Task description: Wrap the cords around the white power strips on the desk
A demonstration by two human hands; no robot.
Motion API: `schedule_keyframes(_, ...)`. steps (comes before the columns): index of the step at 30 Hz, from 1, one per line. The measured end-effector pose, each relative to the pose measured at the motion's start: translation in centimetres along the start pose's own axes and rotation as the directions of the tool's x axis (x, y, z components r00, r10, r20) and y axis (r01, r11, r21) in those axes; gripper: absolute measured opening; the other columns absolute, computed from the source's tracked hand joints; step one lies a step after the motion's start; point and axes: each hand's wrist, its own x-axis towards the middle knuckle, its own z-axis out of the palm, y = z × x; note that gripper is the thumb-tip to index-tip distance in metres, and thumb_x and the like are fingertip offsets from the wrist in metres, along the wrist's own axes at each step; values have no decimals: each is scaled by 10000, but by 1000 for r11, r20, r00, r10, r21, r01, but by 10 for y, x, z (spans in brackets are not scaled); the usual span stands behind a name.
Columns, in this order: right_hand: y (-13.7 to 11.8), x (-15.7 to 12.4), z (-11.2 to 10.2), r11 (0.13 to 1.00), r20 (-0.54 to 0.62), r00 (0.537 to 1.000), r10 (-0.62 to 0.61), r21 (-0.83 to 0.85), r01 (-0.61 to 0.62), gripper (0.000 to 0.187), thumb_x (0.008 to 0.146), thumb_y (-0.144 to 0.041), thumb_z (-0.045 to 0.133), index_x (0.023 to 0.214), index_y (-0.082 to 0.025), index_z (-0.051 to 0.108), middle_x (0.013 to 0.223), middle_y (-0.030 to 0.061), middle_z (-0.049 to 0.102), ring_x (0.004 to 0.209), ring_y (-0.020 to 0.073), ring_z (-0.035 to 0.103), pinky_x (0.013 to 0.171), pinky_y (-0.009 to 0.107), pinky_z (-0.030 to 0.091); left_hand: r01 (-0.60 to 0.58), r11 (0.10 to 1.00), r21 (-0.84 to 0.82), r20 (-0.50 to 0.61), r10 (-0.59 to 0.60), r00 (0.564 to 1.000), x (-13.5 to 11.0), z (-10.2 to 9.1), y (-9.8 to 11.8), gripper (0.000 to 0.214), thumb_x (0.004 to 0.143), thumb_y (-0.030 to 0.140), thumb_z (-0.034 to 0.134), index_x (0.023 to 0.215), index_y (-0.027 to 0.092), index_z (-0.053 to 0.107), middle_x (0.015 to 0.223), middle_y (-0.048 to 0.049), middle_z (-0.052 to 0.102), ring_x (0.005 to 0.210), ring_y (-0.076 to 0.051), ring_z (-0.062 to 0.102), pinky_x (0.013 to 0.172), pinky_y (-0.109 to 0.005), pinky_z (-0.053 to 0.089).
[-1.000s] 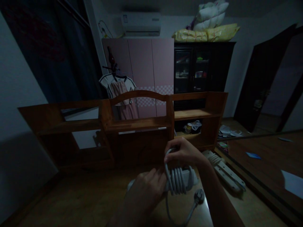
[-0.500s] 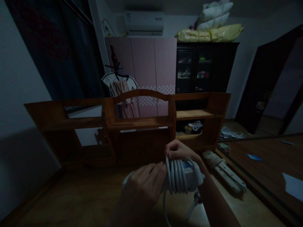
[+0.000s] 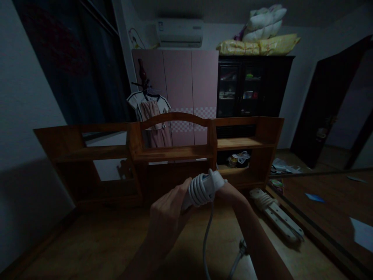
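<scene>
Left hand [image 3: 169, 205]: curled round the power strip [image 3: 216, 181]
Right hand [image 3: 229, 191]: mostly hidden; I can't tell its grip
Cord [image 3: 198, 190]: coiled round the strip

left hand [image 3: 166, 210]: fingers [image 3: 181, 188] curled | right hand [image 3: 227, 191]: wrist [image 3: 240, 200] bent, fingers hidden

"Is it dark there?"
"Very dim. The coiled cord [image 3: 199, 189] looks pale, and the table [image 3: 96, 245] has a shiny spot [image 3: 252, 269] toward its front edge."
"Any shadows?"
"One on the wall [image 3: 29, 186], past the table's left edge. The door [image 3: 313, 112] leans, all stretched."
</scene>
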Motion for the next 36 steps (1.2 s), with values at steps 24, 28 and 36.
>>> schedule_keyframes(24, -29, -3, 18, 820, -120, 963, -241, -556, 136, 474, 806, -565, 565, 655, -129, 673, 565, -8, 544, 564, 98, 473, 535, 199, 285, 621, 738, -263, 109, -617, 780, 12, 23, -11, 508, 741, 506, 628, 1158, 228, 546, 934, -50, 690, 832, -231, 663, 657, -275, 482)
schedule_keyframes(28, -31, -6, 14, 814, -104, 970, -218, -567, 122, 496, 809, -579, 550, 660, -127, 690, 540, -16, 512, 547, 86, 456, 515, 197, 249, 622, 720, -308, 136, -614, 778, 11, 24, -8, 439, 735, 500, 637, 1067, 222, 564, 919, -44, 685, 824, -225, 657, 659, -267, 472)
schedule_keyframes(36, -40, -8, 20, 676, -158, 953, -259, -734, 63, 575, 847, -603, 473, 540, -144, 631, 473, 0, 503, 476, 76, 434, 513, 226, 220, 681, 458, -572, 435, -535, 725, 16, 18, -25, 503, 719, 435, 677, 1117, 162, 536, 987, -90, 670, 810, -226, 663, 673, -291, 509)
